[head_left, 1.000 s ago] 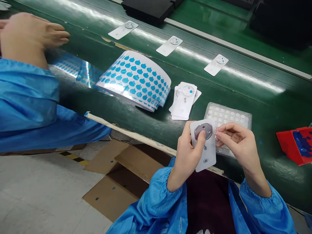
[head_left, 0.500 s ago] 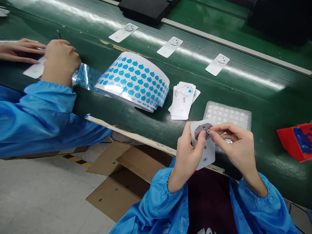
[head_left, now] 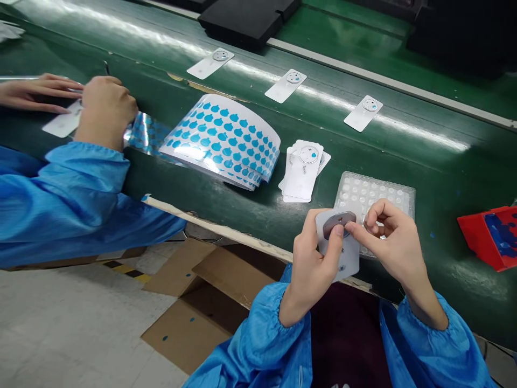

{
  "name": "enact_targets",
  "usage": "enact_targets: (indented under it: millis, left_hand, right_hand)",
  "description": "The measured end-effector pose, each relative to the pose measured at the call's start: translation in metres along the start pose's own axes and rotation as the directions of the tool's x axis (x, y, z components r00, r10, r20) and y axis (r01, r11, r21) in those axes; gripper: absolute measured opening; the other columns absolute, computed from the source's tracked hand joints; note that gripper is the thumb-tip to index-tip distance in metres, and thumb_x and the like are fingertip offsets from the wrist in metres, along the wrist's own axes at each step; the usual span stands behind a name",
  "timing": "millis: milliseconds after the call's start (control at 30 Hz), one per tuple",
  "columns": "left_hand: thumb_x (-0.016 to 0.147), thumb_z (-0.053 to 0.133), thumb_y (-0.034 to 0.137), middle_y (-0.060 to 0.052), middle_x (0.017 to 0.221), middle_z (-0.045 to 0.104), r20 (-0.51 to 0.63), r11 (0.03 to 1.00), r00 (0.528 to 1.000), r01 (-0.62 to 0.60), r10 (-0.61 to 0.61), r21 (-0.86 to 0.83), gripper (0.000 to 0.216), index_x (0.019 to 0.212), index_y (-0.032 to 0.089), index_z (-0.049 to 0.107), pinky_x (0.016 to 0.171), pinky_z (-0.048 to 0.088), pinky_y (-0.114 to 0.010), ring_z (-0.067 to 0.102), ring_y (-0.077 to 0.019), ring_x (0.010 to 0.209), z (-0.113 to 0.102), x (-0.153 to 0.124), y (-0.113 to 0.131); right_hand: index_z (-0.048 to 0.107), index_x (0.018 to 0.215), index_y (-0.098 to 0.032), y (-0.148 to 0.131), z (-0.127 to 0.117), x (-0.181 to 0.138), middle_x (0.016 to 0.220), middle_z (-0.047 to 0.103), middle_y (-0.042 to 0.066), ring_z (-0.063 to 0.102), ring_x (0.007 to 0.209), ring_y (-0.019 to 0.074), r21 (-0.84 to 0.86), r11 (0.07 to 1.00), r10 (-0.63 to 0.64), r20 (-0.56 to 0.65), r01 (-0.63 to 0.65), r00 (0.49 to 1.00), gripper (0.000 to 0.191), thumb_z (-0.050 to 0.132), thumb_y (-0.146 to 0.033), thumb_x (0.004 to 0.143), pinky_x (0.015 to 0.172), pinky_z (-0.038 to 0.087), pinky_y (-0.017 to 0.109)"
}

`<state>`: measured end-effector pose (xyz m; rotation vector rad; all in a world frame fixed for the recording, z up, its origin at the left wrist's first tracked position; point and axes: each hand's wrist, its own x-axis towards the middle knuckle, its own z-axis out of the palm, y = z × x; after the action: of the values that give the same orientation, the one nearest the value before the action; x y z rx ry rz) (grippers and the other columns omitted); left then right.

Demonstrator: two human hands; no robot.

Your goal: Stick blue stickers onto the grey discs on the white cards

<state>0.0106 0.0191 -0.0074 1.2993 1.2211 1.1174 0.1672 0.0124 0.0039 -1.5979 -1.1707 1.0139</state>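
Green worktop, pale floor, handheld card

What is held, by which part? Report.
Left hand grips a silver-inset white card by its left side; right hand: any hold cannot be told.

Against 1.0 s ago: right hand had shifted from beside the held card to its metal disc; thumb tip reached the disc, index finger separated from thumb. Held card tipped further. Co-worker's nearer hand had moved down and right; a second white card and thin dark tool had appeared beside it.
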Motion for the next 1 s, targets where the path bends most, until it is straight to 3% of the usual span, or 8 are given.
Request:
enact_targets:
  millis: [100,267,467,600,733,833,867,1000]
  left_hand:
    - [0.1,0.073,0.04,-0.001,0.088,0.07,0.021,0.979,0.993,0.116,-0.114,-0.17,0.019,0.1,0.022,0.067,0.067,0.053,-0.025,0.065,-0.0168,0.076,0.004,0.005,-0.001]
    - [0.084,0.088,0.047,0.001,0.081,0.068,0.192,0.849,0.92,0.39,-0.342,-0.356,0.037,0.095,0.02,0.065,0.063,0.054,-0.026,0.066,-0.0164,0.071,0.011,0.027,-0.001]
    - [0.084,0.087,0.041,0.002,0.079,0.064,0.152,0.898,0.955,0.292,-0.254,-0.33,0.032,0.089,0.019,0.064,0.065,0.05,-0.025,0.06,-0.0137,0.07,0.018,0.043,0.011]
    - [0.087,0.083,0.035,0.0,0.087,0.069,0.16,0.939,0.982,0.144,-0.098,-0.312,0.024,0.094,0.02,0.066,0.072,0.053,-0.027,0.065,-0.0168,0.08,0.037,0.065,0.03]
    - [0.093,0.074,0.03,-0.005,0.1,0.075,0.222,0.984,0.968,-0.084,0.118,-0.159,0.015,0.103,0.019,0.068,0.079,0.055,-0.029,0.071,-0.0206,0.091,0.071,0.131,0.046]
    - [0.106,0.061,0.05,-0.013,0.124,0.076,0.419,0.969,0.906,-0.152,0.059,0.193,0.043,0.134,0.018,0.063,0.087,0.057,-0.032,0.073,-0.0253,0.106,0.095,0.205,0.038]
    - [0.109,0.054,0.056,-0.015,0.133,0.073,0.387,0.902,0.922,-0.169,0.002,0.398,0.05,0.139,0.017,0.06,0.092,0.057,-0.034,0.072,-0.0268,0.115,0.102,0.229,0.031]
    - [0.1,0.075,0.048,-0.04,0.155,0.049,0.219,0.757,0.975,-0.122,-0.029,0.642,0.074,0.146,-0.005,0.051,0.119,0.038,-0.054,0.045,-0.0489,0.15,0.13,0.299,-0.005]
  right_hand:
    - [0.05,0.079,-0.025,0.013,0.001,0.001,0.07,0.046,-0.006,0.043,0.058,0.0107,0.039,0.999,-0.023,0.031,0.022,0.999,0.048,0.084,-0.057,0.088,0.049,0.041,0.023]
    - [0.059,0.09,-0.025,0.03,-0.008,-0.006,0.075,0.054,0.0,0.052,0.061,0.0159,0.159,0.984,-0.085,0.035,0.078,0.996,0.051,0.038,-0.066,0.111,0.05,0.045,0.028]
    - [0.066,0.095,-0.025,0.022,-0.036,-0.021,0.079,0.065,0.001,0.06,0.067,0.0165,-0.047,0.988,-0.133,0.263,0.15,0.956,0.029,0.055,-0.048,0.109,0.059,0.053,0.027]
    - [0.065,0.087,-0.025,-0.002,-0.048,-0.012,0.072,0.064,-0.002,0.057,0.059,0.0133,-0.211,0.946,-0.214,0.164,0.246,0.963,0.023,0.069,-0.041,0.102,0.054,0.051,0.025]
    - [0.073,0.085,-0.023,-0.016,-0.088,0.047,0.074,0.072,0.001,0.065,0.061,0.0158,-0.213,0.953,-0.202,0.081,0.215,0.976,0.027,0.075,-0.047,0.097,0.055,0.056,0.026]
    - [0.079,0.093,-0.021,0.003,-0.14,0.121,0.082,0.079,0.006,0.07,0.063,0.0178,-0.217,0.97,-0.124,-0.036,0.113,0.992,0.029,0.082,-0.05,0.091,0.055,0.06,0.028]
    - [0.079,0.091,-0.02,0.014,-0.159,0.146,0.083,0.079,0.008,0.072,0.065,0.0187,-0.242,0.97,-0.063,-0.098,0.038,0.993,0.029,0.084,-0.049,0.089,0.056,0.062,0.029]
    - [0.071,0.077,-0.017,0.058,-0.217,0.224,0.072,0.075,0.011,0.07,0.063,0.0195,-0.378,0.906,0.07,-0.308,-0.19,0.949,0.031,0.082,-0.042,0.09,0.057,0.062,0.033]
